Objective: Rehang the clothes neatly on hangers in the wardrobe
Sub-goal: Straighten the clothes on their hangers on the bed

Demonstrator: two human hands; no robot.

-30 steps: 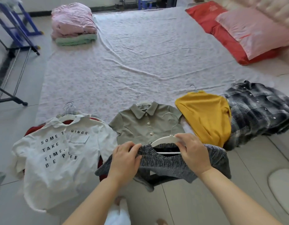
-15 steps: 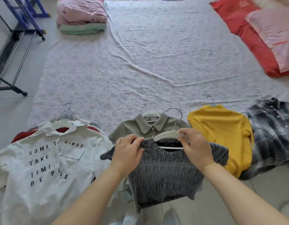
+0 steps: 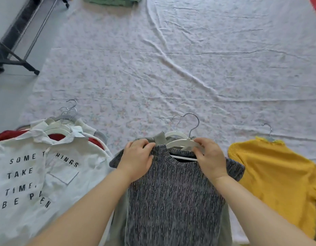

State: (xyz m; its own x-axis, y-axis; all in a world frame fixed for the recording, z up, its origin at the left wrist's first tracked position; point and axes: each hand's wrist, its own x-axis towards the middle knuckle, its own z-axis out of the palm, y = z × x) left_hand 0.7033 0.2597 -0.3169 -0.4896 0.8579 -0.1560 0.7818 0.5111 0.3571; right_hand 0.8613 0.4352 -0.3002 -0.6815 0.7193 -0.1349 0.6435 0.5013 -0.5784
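A grey knit top (image 3: 173, 197) on a white hanger (image 3: 182, 143) lies over the olive collared shirt (image 3: 160, 137), hiding most of it. My left hand (image 3: 137, 157) grips the top's left shoulder at the neckline. My right hand (image 3: 209, 157) holds the hanger's right arm together with the top's right shoulder. To the left lies a white shirt with black lettering (image 3: 33, 176) on stacked hangers (image 3: 65, 119), with a red garment (image 3: 6, 135) beneath it. On the right lies a yellow top (image 3: 278, 176) on its own hanger.
Everything rests on a wrinkled floral sheet (image 3: 171, 68) spread over the bed. A dark metal rack frame (image 3: 15, 41) stands on the floor at upper left. Folded green fabric (image 3: 111, 0) sits at the sheet's far edge.
Both hands carried the grey top forward and laid it flat over the olive shirt. The view tilted down, so the pillows and plaid shirt left the frame.
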